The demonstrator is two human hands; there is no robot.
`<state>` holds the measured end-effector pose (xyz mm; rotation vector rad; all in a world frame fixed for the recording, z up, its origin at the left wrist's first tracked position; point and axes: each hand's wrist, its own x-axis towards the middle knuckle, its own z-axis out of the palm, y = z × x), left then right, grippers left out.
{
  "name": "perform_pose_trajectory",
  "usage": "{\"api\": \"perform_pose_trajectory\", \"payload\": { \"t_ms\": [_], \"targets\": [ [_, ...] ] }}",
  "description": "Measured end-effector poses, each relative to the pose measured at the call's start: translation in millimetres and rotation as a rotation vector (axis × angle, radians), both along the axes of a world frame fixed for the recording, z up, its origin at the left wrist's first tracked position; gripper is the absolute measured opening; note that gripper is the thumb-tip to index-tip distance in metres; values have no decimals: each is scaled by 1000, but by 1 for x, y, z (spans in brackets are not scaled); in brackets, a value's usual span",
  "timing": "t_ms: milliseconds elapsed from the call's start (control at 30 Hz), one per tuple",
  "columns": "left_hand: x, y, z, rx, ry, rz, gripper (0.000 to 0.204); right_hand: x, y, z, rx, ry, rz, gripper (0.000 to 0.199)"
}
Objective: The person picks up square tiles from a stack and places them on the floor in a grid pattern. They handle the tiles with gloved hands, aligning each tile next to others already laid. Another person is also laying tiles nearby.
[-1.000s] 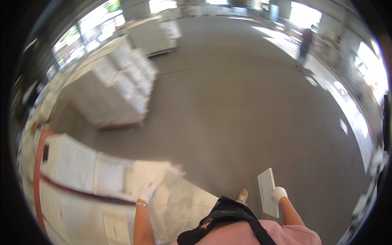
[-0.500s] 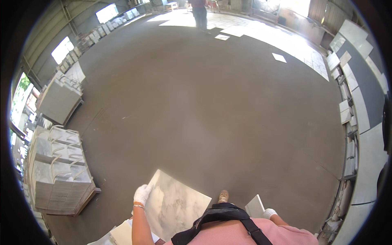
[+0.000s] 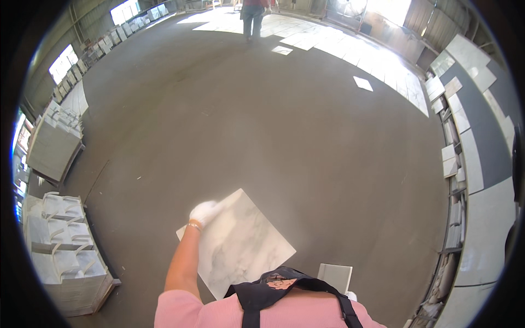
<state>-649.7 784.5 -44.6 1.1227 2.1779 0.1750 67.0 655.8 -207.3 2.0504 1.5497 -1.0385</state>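
My left hand, in a white glove, grips the upper left edge of a large white marble tile with grey veins. I carry that tile flat in front of my body, above the grey concrete floor. To the right of my dark shoulder bag, a smaller grey tile stands upright. My right hand shows only as a sliver of white glove at that tile's lower edge. The rest of the hand is hidden behind my pink top.
Pallets stacked with pale tiles stand at the left, with another stack further back. Tiles lean along the right wall. Loose tiles lie on the sunlit floor far ahead, where another person walks.
The view has swung away from the tile stacks toward the wide floor, and the pallets now sit at the left rim. Both hands still carry their tiles; the far person is nearer top centre.
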Motion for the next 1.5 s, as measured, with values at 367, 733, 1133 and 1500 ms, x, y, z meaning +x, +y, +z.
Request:
{"api": "perform_pose_trajectory", "payload": {
  "t_ms": [367,733,1133,1500],
  "targets": [
    [-87,270,-1,41,-57,-244,61,-87,135,26,-82,-123,-176,29],
    [-200,485,14,88,9,-9,57,-207,463,-18,-59,-70,20,30],
    [-315,818,16,116,92,-168,55,-337,840,4,271,21,-101,31],
    [-415,1093,0,72,36,-250,59,-445,1019,1,86,112,-149,37]
  ]
}}
